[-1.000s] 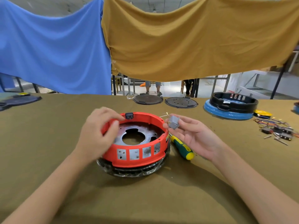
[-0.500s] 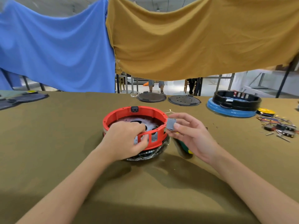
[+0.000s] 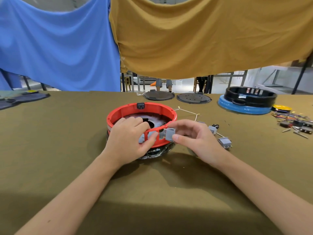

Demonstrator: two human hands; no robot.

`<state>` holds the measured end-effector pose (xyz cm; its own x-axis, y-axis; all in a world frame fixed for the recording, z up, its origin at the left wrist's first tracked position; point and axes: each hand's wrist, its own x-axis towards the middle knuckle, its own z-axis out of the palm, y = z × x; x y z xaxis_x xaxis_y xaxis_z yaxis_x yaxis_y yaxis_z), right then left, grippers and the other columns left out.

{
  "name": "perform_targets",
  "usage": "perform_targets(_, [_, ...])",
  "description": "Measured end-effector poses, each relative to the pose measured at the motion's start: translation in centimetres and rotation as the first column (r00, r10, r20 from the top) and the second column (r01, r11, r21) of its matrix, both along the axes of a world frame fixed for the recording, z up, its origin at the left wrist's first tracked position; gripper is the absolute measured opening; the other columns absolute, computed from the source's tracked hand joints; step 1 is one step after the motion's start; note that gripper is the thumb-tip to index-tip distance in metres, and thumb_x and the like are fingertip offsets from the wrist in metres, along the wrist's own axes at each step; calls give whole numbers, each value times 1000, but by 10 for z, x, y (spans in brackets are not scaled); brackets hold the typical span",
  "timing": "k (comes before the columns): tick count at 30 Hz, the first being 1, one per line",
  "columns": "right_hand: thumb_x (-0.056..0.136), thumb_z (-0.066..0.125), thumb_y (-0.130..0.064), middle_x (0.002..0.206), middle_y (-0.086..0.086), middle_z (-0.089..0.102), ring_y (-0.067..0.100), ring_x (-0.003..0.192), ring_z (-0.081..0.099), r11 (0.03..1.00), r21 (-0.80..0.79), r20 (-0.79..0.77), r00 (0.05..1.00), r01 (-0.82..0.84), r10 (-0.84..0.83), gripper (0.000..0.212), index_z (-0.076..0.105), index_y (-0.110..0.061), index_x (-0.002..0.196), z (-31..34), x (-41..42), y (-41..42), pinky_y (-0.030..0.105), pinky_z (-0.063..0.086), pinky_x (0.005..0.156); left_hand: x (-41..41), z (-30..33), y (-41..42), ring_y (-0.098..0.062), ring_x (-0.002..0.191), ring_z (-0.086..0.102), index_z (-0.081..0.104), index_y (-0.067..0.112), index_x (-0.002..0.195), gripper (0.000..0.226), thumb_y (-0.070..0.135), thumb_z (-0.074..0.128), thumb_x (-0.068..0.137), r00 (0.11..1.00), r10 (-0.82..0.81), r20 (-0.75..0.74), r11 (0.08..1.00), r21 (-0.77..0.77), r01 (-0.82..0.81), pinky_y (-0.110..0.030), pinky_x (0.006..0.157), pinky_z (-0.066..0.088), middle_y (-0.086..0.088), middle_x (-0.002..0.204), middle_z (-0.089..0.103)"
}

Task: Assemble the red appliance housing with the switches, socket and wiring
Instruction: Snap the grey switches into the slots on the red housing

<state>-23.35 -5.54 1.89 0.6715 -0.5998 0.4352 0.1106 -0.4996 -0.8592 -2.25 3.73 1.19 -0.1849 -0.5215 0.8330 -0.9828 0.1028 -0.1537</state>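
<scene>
At the red housing (image 3: 142, 114) rim, left hand (image 3: 130, 138) grips it; right hand (image 3: 194, 139) pinches a grey switch (image 3: 169, 134); no writing legible.

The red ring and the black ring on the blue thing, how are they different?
The red housing sits near, gripped by the left hand; the black housing sits far right, untouched. Red rests on a dark base, black on a blue base. Both are round, open rings.

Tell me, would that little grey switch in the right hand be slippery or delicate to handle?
Probably light: the right hand pinches the grey switch with only thumb and fingertips. Its blocky, flat sides likely grip easily and should not roll. The thin metal prongs, seen on the loose switch on the table, look bendable, so it is perhaps best pushed by its body.
</scene>
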Motion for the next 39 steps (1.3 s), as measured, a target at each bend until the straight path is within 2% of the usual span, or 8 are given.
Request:
perform_targets(3, [88, 67, 3, 107, 27, 64, 39, 97, 66, 1000, 4, 14, 1000, 0, 0, 29, 67, -6, 116, -3, 2, -1, 53, 53, 94, 0, -2, 0, -17, 59, 47, 56, 15, 69, 33, 40, 54, 91, 1000, 8, -4, 1000, -3, -8, -31, 54, 32, 5, 63, 47])
perform_targets(8, [85, 72, 1, 103, 20, 65, 23, 90, 68, 1000, 4, 16, 1000, 14, -15, 30, 69, -14, 111, -6, 3, -3, 34, 56, 87, -1, -4, -1, -19, 62, 48, 61, 14, 72, 32, 40, 56, 90, 1000, 13, -19, 1000, -18, -13, -34, 56, 34, 3, 65, 51])
perform_targets(10, [84, 74, 0, 101, 16, 67, 21, 89, 69, 1000, 1, 19, 1000, 16, -16, 29, 69, -16, 108, -6, 3, -3, 31, 56, 85, -2, -4, -1, -20, 62, 48, 61, 13, 70, 33, 39, 56, 90, 1000, 18, -22, 1000, -25, -19, -35, 56, 34, 3, 65, 51])
perform_targets(14, [82, 76, -3, 98, 10, 68, 26, 91, 69, 999, -13, 24, 999, 36, -36, 29, 71, -19, 106, -8, 4, -3, 28, 57, 81, -3, -4, -2, -21, 63, 48, 63, 13, 71, 33, 39, 57, 90, 999, 26, -25, 999, -26, -26, -37, 57, 36, 1, 66, 52])
perform_targets(22, [79, 80, -6, 91, 3, 69, 17, 83, 68, 997, -26, 38, 997, 67, -66, 29, 72, -20, 103, -7, 6, -2, 29, 57, 76, -3, -3, -1, -15, 64, 45, 63, 15, 73, 30, 39, 56, 90, 1000, 16, -25, 999, -32, -17, -28, 59, 30, 5, 67, 52])
perform_targets(30, [79, 81, -7, 91, 4, 69, 26, 86, 68, 994, -83, 42, 997, 70, -67, 29, 70, -17, 105, -9, 7, 0, 33, 60, 76, -6, -2, 1, -16, 64, 46, 64, 14, 73, 31, 39, 56, 89, 999, 16, -29, 1000, -21, -17, -28, 59, 29, 4, 67, 52])
perform_targets(35, [78, 83, -13, 92, 3, 67, 19, 83, 68, 988, -131, 39, 996, 82, -78, 30, 70, -22, 104, -10, 8, 0, 28, 59, 74, -7, -1, 2, -15, 64, 46, 66, 14, 75, 30, 39, 56, 89, 999, 21, -26, 1000, -18, -21, -26, 61, 26, 4, 67, 53])
perform_targets(39, [78, 82, -11, 90, -4, 68, 13, 81, 68, 988, -134, 42, 997, 70, -65, 30, 70, -21, 104, -11, 10, 1, 23, 57, 72, -7, -1, 2, -14, 64, 46, 66, 15, 76, 30, 39, 56, 89, 1000, 19, -24, 1000, -19, -19, -26, 61, 26, 4, 68, 53])
